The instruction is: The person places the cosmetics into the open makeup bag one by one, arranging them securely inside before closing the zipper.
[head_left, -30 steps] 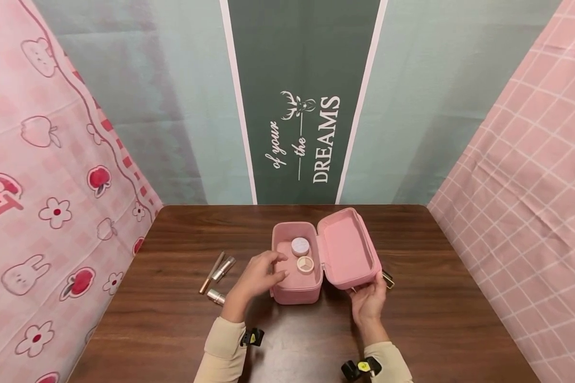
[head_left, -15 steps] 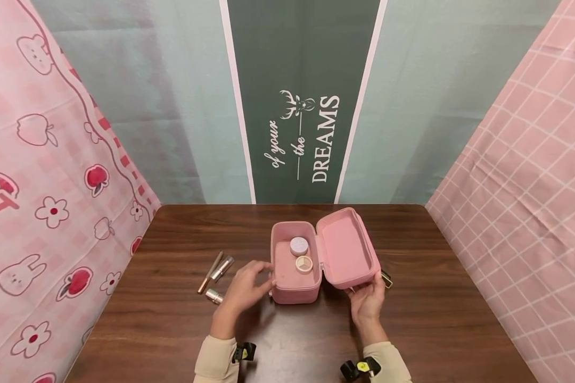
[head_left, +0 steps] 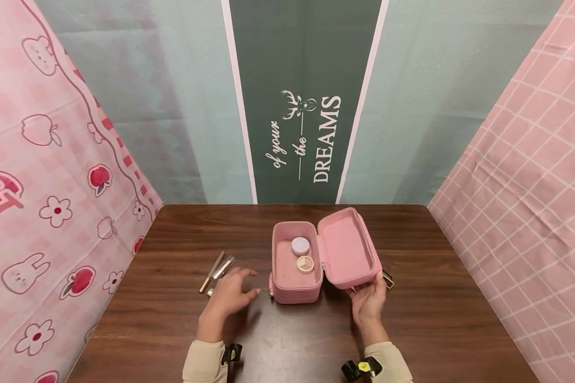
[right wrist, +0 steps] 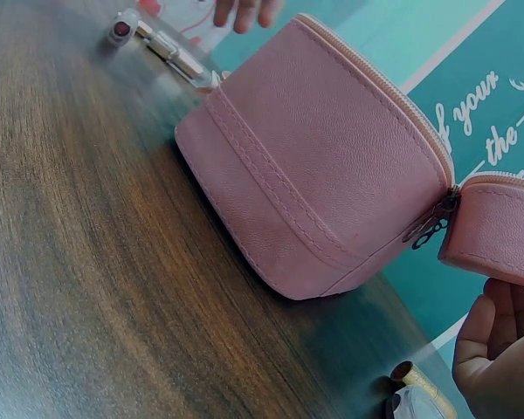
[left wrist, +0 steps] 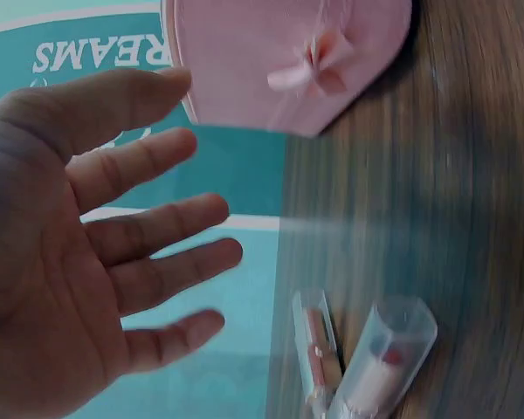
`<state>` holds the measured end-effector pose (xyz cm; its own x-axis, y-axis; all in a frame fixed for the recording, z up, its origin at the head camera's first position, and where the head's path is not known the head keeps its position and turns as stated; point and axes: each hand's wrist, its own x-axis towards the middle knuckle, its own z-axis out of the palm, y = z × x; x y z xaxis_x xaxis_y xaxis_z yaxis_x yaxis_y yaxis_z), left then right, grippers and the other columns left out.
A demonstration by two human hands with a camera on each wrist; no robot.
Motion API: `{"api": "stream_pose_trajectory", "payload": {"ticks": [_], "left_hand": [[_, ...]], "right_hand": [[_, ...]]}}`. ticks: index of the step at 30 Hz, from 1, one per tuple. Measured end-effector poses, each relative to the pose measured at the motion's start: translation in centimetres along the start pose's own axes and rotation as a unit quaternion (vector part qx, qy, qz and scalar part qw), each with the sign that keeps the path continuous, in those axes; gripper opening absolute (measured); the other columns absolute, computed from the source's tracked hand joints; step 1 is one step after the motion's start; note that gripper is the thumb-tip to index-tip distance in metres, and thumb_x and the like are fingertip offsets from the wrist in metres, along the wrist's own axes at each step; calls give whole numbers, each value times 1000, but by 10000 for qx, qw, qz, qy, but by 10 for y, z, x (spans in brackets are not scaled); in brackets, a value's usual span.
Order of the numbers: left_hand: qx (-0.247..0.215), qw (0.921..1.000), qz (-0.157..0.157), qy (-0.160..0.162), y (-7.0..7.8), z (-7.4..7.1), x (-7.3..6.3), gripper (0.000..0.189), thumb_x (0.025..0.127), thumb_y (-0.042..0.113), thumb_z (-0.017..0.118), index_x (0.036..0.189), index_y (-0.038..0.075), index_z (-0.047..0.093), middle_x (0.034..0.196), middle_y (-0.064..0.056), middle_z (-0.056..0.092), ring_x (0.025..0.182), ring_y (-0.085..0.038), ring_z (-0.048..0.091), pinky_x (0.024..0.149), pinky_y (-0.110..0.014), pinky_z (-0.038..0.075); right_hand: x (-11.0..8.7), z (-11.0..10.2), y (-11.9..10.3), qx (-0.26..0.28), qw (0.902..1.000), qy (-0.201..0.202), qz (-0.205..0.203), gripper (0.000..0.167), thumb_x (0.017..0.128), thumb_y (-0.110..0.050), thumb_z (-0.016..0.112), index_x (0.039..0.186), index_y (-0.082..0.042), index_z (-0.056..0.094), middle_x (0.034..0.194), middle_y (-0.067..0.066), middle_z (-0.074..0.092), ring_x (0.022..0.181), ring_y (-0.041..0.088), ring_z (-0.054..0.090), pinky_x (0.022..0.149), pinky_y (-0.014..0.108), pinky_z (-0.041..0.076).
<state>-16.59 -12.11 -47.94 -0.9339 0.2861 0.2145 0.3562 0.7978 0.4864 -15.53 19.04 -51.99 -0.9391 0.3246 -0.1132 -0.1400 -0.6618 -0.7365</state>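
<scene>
A pink zip cosmetic case [head_left: 297,296] stands on the table, its lid [head_left: 347,249] swung over to the right. Inside lie a white round jar [head_left: 300,246] and a round compact [head_left: 305,264] with three sections. My right hand [head_left: 368,303] holds the lid at its near right corner, fingers under it in the right wrist view. My left hand [head_left: 229,293] hovers left of the case with fingers spread and nothing in them. Close to it lie clear-capped lipsticks [left wrist: 391,353] and a slim brown pencil [head_left: 212,272]; the hand partly hides one silver tube [head_left: 210,292] in the head view.
Behind the lid, on the right, lies a gold-and-black tube [head_left: 387,279]. A bow [left wrist: 313,65] decorates the case's left side. The dark wooden table [head_left: 306,346] ends at a green hanging cloth [head_left: 297,53]; patterned pink cloths hang on both sides.
My left hand has drawn back from inside the case, moving left over its rim toward the lipsticks. My right hand and the lid have stayed in place.
</scene>
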Motion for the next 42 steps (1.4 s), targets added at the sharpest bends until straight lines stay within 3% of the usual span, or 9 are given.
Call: {"api": "stream_pose_trajectory", "payload": {"ticks": [5,10,20,26,31,37,42], "left_hand": [[433,9962,-674,-340,-8,-6,-4,40,73,29,76,107,9,66,104,-13,62,96,-34,59,71,-52,44],[515,9895,-1169,-671,-13,-13,-8,48,71,30,77,112,7,64,107,-17,62,96,-38,58,67,-54,43],[278,9827,-1662,-762,-25,-22,-15,51,74,28,75,117,5,61,115,-21,57,101,-42,55,73,-58,40],[-36,9828,-1742,-620,-38,-25,-22,52,76,26,75,119,2,59,113,-23,56,100,-40,55,78,-55,42],[-379,9864,-1585,-219,-53,-23,-27,54,76,22,74,120,-2,56,111,-24,55,99,-40,53,83,-53,41],[-823,9853,-1496,94,-73,-15,-30,57,78,20,74,126,-1,52,114,-27,55,103,-42,52,86,-53,39],[-1171,9799,-1586,297,-89,-9,-31,59,80,19,72,131,2,48,116,-26,54,106,-40,50,88,-53,37]], "right_hand": [[0,-2,1,-67,9998,-130,-133,44,95,-52,28,120,-19,42,101,0,52,87,14,54,73,32,40],[1,-3,1,-160,9995,-143,-222,43,95,-53,26,118,-20,43,101,-1,53,87,13,54,73,32,39],[2,-2,1,-130,9999,-2,-76,45,95,-53,26,120,-19,40,102,0,51,87,14,53,74,32,39],[1,-4,3,-225,9994,-193,-202,44,95,-53,26,119,-21,42,103,-1,51,88,13,53,74,32,40],[0,-6,3,-284,9979,-461,-369,43,96,-52,27,118,-20,44,102,-1,53,87,13,54,73,32,40],[0,-6,2,-250,9982,-410,-349,43,95,-52,28,117,-19,45,100,0,54,85,13,54,71,31,40],[0,-5,2,-214,9990,-292,-247,44,95,-54,28,118,-20,43,100,0,53,85,13,54,71,31,40]]}}
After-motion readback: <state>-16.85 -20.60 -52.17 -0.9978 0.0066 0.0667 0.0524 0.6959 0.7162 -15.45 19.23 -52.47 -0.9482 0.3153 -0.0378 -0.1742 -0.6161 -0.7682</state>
